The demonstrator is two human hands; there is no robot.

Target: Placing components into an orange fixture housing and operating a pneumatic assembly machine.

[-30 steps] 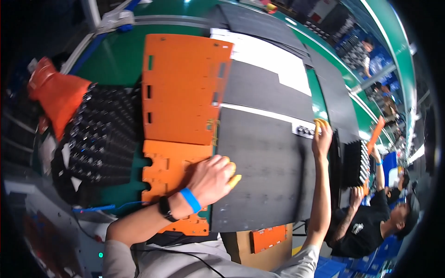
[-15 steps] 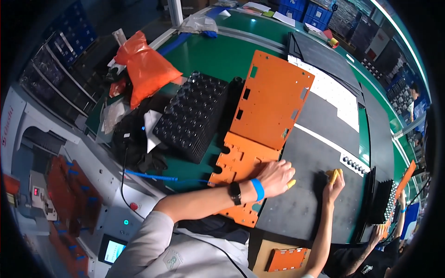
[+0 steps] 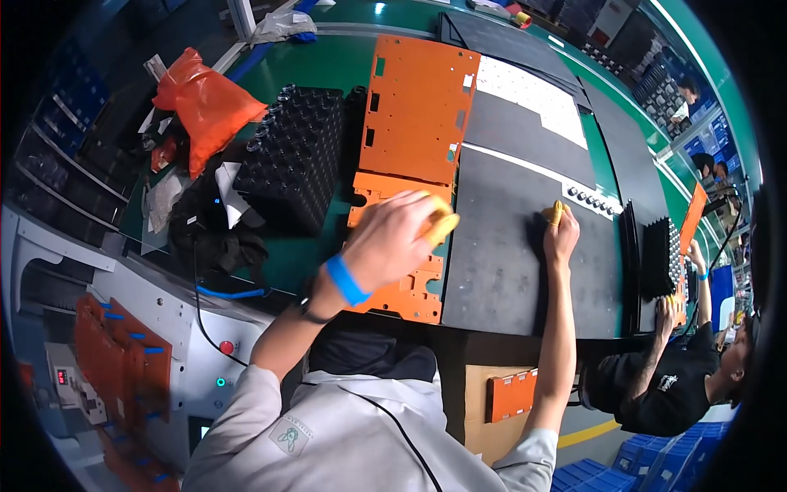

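My left hand point(image 3: 387, 244) is lifted over the lower orange plate point(image 3: 403, 297), yellow covers on its fingertips. Its fingers curl together; they are slightly blurred, and whatever they may hold is hidden. Over the dark mat point(image 3: 500, 271), my right hand point(image 3: 561, 238) has its fingertips pressed together, also in yellow covers, and I cannot make out anything in them. Just beyond it lies a white strip point(image 3: 608, 210) with a row of several small round dark parts. A larger orange plate point(image 3: 418, 111) with rectangular slots lies at the far end of the lower one.
Left of the plates stands a black block of studded trays point(image 3: 287, 160), with an orange plastic bag point(image 3: 205, 107) beyond. White perforated sheets point(image 3: 533, 98) lie farther back. Black trays point(image 3: 656, 254) stand at the right, near a co-worker in black point(image 3: 664, 377). A machine point(image 3: 221, 328) is at lower left.
The view has shifted, so the bench appears farther up and left. My left hand has risen off the lower orange plate and moved left. My right hand stays near the white strip.
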